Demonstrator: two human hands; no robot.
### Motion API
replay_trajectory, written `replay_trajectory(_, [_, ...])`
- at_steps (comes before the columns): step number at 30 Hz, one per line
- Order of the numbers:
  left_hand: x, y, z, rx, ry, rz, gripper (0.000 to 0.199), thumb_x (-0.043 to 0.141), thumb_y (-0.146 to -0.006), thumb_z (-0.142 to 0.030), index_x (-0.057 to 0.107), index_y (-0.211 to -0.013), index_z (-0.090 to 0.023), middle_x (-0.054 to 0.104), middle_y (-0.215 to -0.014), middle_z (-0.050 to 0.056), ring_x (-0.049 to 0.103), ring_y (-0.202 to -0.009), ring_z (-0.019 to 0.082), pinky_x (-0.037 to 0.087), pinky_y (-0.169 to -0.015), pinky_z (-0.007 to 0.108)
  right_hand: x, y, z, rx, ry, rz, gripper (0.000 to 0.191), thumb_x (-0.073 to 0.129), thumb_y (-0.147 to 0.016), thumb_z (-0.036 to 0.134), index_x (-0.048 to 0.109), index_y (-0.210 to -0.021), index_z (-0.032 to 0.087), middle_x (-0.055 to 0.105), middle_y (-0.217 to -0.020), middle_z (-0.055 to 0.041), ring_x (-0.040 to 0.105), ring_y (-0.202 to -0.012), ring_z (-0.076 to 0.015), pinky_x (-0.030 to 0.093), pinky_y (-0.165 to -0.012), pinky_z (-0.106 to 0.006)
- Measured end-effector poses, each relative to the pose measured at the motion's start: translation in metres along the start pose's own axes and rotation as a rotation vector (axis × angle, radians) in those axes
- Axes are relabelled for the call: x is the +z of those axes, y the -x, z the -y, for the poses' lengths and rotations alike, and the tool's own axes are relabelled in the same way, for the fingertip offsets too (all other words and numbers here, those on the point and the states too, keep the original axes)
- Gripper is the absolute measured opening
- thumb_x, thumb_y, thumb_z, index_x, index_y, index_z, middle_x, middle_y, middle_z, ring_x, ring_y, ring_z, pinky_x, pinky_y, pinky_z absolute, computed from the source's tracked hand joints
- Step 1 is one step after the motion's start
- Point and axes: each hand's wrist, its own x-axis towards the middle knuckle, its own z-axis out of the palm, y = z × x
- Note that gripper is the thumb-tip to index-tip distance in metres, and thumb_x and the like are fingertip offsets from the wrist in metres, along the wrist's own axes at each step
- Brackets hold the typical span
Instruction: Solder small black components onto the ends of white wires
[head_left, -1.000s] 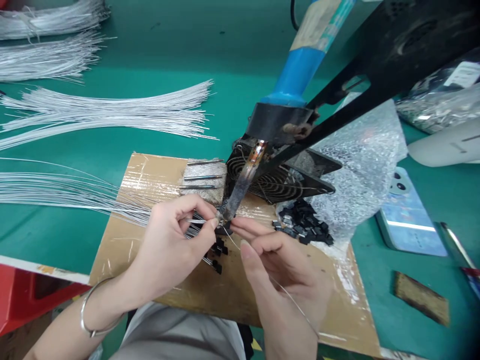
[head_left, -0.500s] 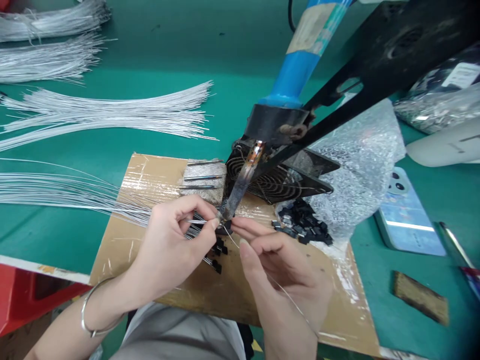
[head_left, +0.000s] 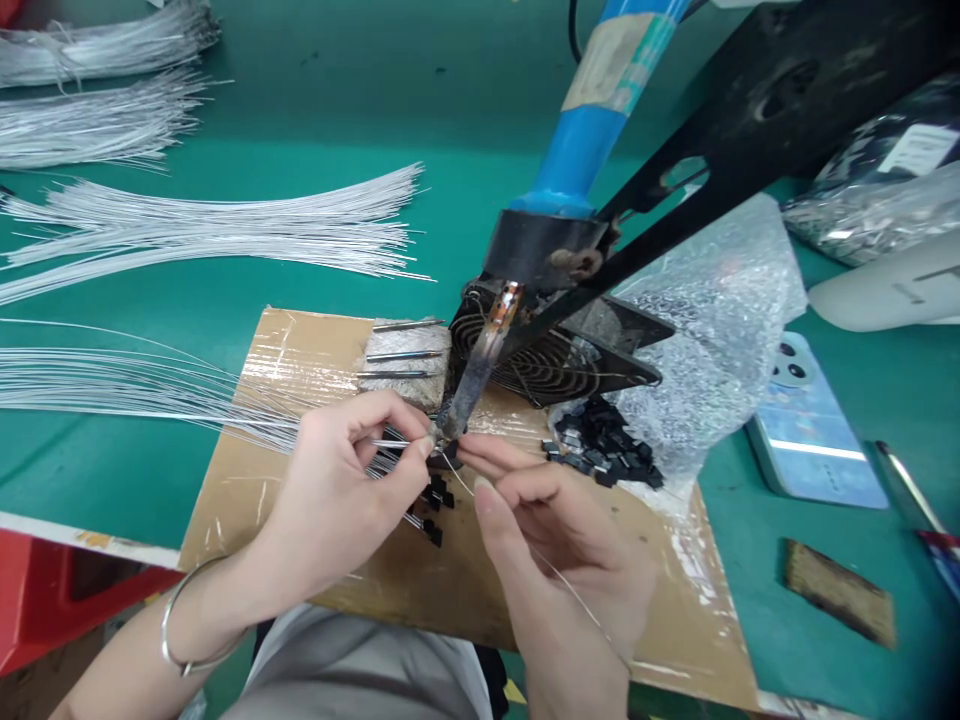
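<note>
My left hand [head_left: 360,480] pinches a thin grey wire [head_left: 388,443] close under the tip of a soldering iron [head_left: 480,370] with a blue handle. Between the thumb and fingers of my right hand [head_left: 562,550] runs a strand of solder wire [head_left: 566,585], its end reaching the iron's tip. What sits right at the tip is small and partly hidden by my fingertips. Below my left fingers lie several wires ending in black connectors [head_left: 433,530]. More wires [head_left: 150,385] stretch off to the left.
A black bracket [head_left: 675,190] holds the iron above cardboard [head_left: 300,340]. Behind it stands a fan [head_left: 555,365]. Loose black connectors [head_left: 607,440] lie by bubble wrap [head_left: 697,330]. A phone [head_left: 817,430] and a brown block [head_left: 840,592] are at right. Wire bundles [head_left: 225,225] lie at upper left.
Almost nothing differs. My right hand has shifted very slightly left with the solder wire, and the whole view has moved a little.
</note>
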Motion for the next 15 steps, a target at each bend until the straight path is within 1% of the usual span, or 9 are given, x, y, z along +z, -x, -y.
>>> replay_trajectory(3, [0.0003,-0.0006,0.0009,-0.006,-0.009,0.01,0.008,0.063,-0.079,-0.016,0.067,-0.072,-0.018,0.078,-0.084,0.006,0.065,-0.069,0.017,0.034,-0.05,0.025,-0.0004,0.0003,-0.0006,0.007,-0.001,0.005,0.02,0.073,-0.094,0.016,0.067,-0.077,0.024,0.084,-0.114,-0.0025,0.08,-0.11,-0.0171,0.063,-0.095,-0.024])
replay_trajectory(9, [0.0001,-0.0002,0.0,0.0,0.009,0.018,0.009,0.063,-0.081,-0.017,0.067,-0.073,-0.019,0.077,-0.083,0.005,0.065,-0.069,0.017,0.036,-0.05,0.025,0.0001,0.0002,0.0003,0.0,0.015,-0.012,0.02,0.074,-0.093,0.016,0.067,-0.076,0.024,0.084,-0.113,-0.0044,0.08,-0.108,-0.0191,0.064,-0.095,-0.027])
replay_trajectory(15, [0.0,0.001,0.0005,0.007,0.027,0.016,0.01,0.062,-0.081,-0.018,0.066,-0.072,-0.019,0.076,-0.082,0.005,0.067,-0.071,0.018,0.04,-0.052,0.025,0.0024,-0.0005,0.0018,-0.022,0.015,-0.014,0.021,0.073,-0.094,0.015,0.066,-0.077,0.024,0.084,-0.112,-0.0006,0.08,-0.106,-0.0138,0.061,-0.093,-0.018])
